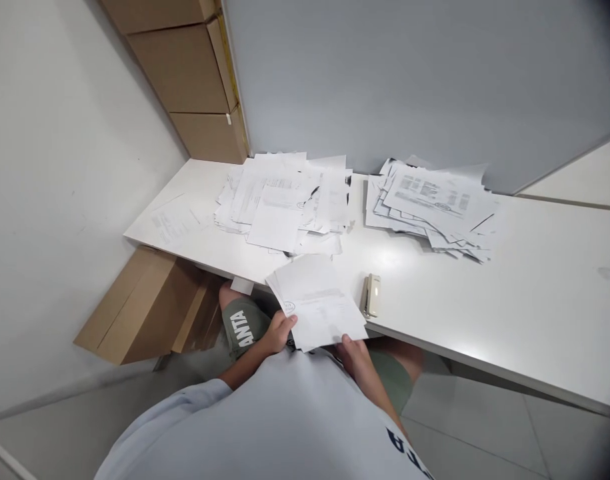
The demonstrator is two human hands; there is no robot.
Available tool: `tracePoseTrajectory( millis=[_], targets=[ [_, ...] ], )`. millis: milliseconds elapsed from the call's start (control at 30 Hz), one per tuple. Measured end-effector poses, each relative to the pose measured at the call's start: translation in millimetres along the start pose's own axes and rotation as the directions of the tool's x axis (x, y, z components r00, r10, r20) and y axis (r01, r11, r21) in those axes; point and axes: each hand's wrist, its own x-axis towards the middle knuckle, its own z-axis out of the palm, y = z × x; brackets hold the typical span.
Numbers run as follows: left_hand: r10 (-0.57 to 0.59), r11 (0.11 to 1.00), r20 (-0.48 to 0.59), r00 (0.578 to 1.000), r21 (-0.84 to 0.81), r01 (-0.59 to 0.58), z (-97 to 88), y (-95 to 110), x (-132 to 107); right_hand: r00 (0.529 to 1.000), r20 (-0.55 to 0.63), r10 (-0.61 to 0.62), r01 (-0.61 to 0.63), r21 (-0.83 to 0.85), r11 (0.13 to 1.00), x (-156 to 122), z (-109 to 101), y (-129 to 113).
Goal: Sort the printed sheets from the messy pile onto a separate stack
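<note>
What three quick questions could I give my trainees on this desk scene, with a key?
1. What do the left hand and right hand hold?
2. True or false: the stapler lies on the white desk, to the right of what the hands hold.
3. How many heaped paper piles lie on the desk beyond the hands: A one, B two, C five?

Key:
1. A sheaf of papers.
2. True.
3. B.
</note>
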Motion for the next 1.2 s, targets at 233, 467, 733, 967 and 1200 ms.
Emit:
tracePoseTrajectory(
  millis=[233,467,733,967,1200],
  targets=[
    [0.199,0.979,-0.055,0.978,0.058,-0.196,-7.9,9.7,4.1,0.944,-0.129,-0.303,0.213,-0.464,0.86,12.6,17.5,-61.2],
    [0.608,0.793,-0.244,0.756,0.246,-0.558,-61.0,69.7,36.3,0.662,0.376,-0.648,0.728,-0.527,0.438,47.4,22.6,-108.9],
    [0.424,0.861,-0.132,0.896,0.365,-0.354,-74.3,58.6,53.2,0.789,-0.001,-0.614,0.525,-0.517,0.676,80.7,40.0,-43.0],
    [0.371,0.904,-0.199,0.907,0.302,-0.303,-63.6,59.2,58.3,0.781,-0.133,-0.611,0.522,-0.4,0.754,65.0,34.2,-42.2],
    [0.395,0.895,-0.156,0.905,0.289,-0.341,-47.3,57.0,56.7,0.725,-0.143,-0.673,0.561,-0.444,0.699,51.5,25.5,-54.2]
  ],
)
